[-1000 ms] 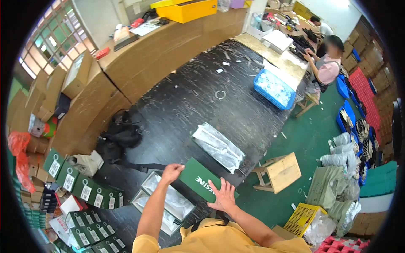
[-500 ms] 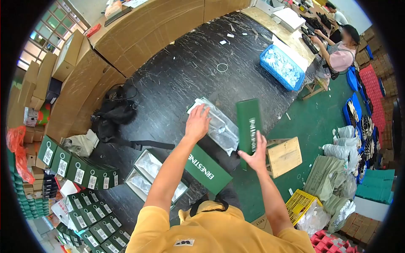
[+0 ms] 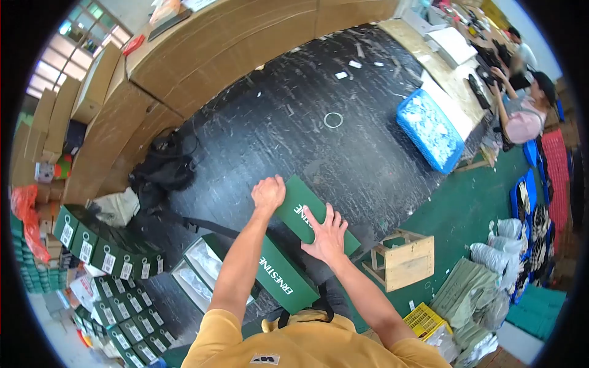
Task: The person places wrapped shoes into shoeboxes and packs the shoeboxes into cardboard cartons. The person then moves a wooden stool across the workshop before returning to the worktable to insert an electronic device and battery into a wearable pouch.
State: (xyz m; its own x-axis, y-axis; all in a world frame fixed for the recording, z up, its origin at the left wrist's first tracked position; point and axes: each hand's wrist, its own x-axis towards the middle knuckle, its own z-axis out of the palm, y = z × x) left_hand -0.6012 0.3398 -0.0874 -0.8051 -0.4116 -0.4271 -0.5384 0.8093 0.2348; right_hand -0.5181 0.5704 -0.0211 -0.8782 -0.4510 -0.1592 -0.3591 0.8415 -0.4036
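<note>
A green shoebox (image 3: 296, 213) with white lettering lies on the dark work surface, its lid over it. At its far left end, my left hand (image 3: 269, 194) has its fingers curled on the edge. My right hand (image 3: 327, 235) rests across the lid with fingers spread, covering part of the lettering. Close by on the near side lies a green lid (image 3: 279, 277) marked ERNESTINE. Left of that, partly behind my left forearm, is an open shoebox (image 3: 205, 265) with pale tissue paper inside.
Stacked green shoeboxes (image 3: 116, 300) stand at the left, near a black bag (image 3: 162, 175). A blue basket (image 3: 431, 132) of white packets sits at the far right, before a person in pink (image 3: 524, 119). A wooden stool (image 3: 405, 260) stands right.
The lid in my right hand has moved left onto the tissue-filled box, hiding its contents. My left hand has shifted slightly left and down to the box's end. My view has also shifted.
</note>
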